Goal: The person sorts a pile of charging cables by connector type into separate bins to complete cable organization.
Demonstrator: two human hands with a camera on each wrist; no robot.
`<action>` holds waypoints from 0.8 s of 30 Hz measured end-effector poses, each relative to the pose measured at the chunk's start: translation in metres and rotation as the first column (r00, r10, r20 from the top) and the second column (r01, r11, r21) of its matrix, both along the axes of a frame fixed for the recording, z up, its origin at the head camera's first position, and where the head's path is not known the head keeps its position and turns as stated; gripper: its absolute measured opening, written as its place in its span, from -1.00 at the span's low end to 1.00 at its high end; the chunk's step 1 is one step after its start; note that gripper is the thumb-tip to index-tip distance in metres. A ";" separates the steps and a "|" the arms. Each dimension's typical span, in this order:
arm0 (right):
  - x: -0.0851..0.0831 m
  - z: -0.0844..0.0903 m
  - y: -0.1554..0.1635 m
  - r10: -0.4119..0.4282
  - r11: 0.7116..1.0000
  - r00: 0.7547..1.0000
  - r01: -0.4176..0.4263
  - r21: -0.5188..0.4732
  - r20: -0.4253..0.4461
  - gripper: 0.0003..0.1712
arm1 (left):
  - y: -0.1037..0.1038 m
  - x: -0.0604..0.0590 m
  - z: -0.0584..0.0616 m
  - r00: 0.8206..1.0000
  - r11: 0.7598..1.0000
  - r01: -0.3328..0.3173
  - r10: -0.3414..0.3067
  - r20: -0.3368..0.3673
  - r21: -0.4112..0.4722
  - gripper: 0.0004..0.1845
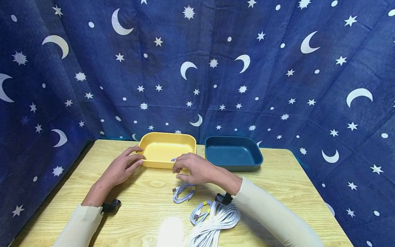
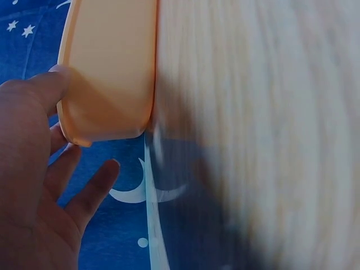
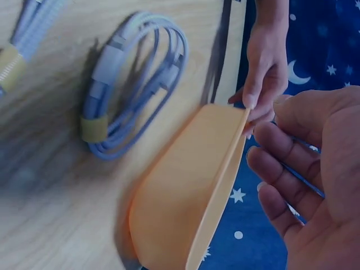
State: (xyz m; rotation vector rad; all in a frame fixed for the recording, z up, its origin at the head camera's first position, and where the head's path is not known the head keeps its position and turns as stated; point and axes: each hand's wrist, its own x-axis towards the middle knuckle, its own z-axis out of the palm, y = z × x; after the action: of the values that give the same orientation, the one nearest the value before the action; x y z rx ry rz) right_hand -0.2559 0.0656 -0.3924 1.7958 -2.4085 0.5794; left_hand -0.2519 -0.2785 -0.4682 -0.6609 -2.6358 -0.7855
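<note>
1. Head view: starry blue cloth behind wooden bench (image 1: 277, 192). Yellow tray (image 1: 168, 148) at the far middle, beside dark blue tray (image 1: 233, 152). Left hand (image 1: 121, 168) steadying its left edge with thumb and relaxed fingers; right hand (image 1: 197, 168) pinching a purple cable (image 1: 174, 160) over the near rim. Coiled cables (image 1: 184, 192) just below.
2. Left wrist view: thumb against rounded tray corner, fingers spread.
3. Right wrist view: smooth, shallow, matte tray; right fingers curled.
</note>
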 end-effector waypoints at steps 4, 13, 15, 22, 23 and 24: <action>0.006 -0.004 0.004 0.024 0.999 0.999 -0.023 0.023 -0.041 -0.88 | 0.000 -0.001 0.000 1.000 1.000 0.005 -0.005 -0.007 -0.007 -0.86; 0.018 -0.011 0.010 0.043 0.992 0.999 -0.039 0.117 -0.030 -0.82 | -0.001 -0.001 0.000 1.000 1.000 0.001 -0.001 0.008 -0.008 -0.84; 0.019 -0.013 0.012 0.038 0.989 0.999 -0.035 0.143 -0.023 -0.79 | -0.002 -0.001 0.000 1.000 1.000 0.001 -0.001 0.008 -0.002 -0.84; 0.022 -0.019 0.016 0.031 0.981 0.999 -0.023 0.194 -0.035 -0.74 | -0.001 -0.001 -0.001 1.000 1.000 -0.006 0.006 0.024 0.007 -0.83; 0.022 -0.020 0.016 0.032 0.980 0.999 -0.024 0.196 -0.036 -0.74 | -0.001 -0.001 -0.001 1.000 1.000 -0.008 0.007 0.027 0.007 -0.83; 0.022 -0.022 0.017 0.032 0.980 0.999 -0.024 0.200 -0.036 -0.74 | -0.001 -0.001 -0.001 0.999 1.000 -0.009 0.009 0.031 0.006 -0.83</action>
State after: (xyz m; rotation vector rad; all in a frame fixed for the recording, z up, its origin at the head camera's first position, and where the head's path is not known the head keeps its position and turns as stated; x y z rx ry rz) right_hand -0.2339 0.0822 -0.4139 1.8979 -2.4979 0.3108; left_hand -0.2525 -0.2794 -0.4689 -0.6393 -2.6610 -0.8076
